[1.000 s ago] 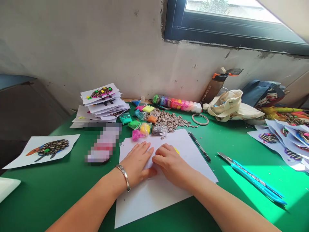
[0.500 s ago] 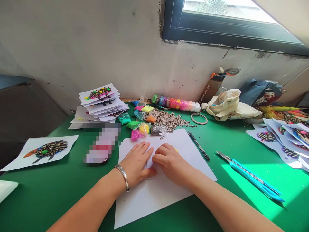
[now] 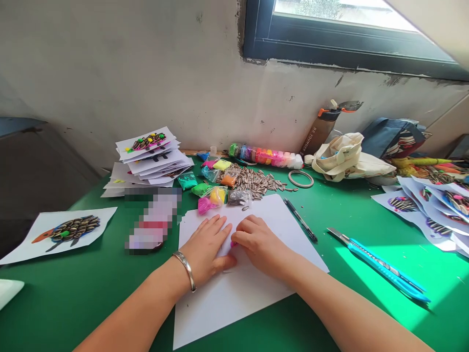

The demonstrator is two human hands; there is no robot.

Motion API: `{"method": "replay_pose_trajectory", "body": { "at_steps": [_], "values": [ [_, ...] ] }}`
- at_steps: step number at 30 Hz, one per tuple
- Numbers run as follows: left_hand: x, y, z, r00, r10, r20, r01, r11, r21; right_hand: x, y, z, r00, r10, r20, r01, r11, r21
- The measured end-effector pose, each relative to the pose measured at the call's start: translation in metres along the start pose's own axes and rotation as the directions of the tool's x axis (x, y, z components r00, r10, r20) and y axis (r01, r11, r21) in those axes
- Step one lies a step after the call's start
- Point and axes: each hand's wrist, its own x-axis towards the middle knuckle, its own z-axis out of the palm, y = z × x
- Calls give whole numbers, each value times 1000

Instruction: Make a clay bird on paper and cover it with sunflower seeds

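White paper (image 3: pixel 208 313) lies on the green table. My left hand (image 3: pixel 208 247) rests flat on it with fingers spread, a silver bracelet round the wrist. Close to its right, my right hand (image 3: pixel 258 244) is over the paper with fingers bent together, pinching a small pink piece (image 3: pixel 233 243) that shows at the fingertips. Beyond the paper are bags of coloured clay (image 3: pixel 218 195) and a heap of striped seeds (image 3: pixel 256 182). A black pen (image 3: pixel 300 220) lies along the paper's right edge.
A blue cutter (image 3: pixel 379 266) lies at the right, near stacked pictures (image 3: pixel 436 203). Another paper stack (image 3: pixel 154 159) stands at the back left, with a seed picture (image 3: pixel 73 230) in front. Tape (image 3: pixel 301 179), a bottle (image 3: pixel 320 128) and a cloth bag (image 3: pixel 344 159) line the back.
The view has shifted slightly. More of the pink piece shows at my right fingertips; my left hand stays flat on the paper.
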Motion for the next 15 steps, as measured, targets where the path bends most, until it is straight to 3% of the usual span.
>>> {"method": "replay_pose_trajectory", "body": {
  "at_steps": [7,15],
  "values": [
    [0,-1,0,1000,3,-12,-3,1000,-13,0,2,0,1000,0,14,0,1000,4],
    [2,15,-21,994,-56,93,57,998,-7,0,3,-2,998,43,35,-43,999,1]
  ]
}}
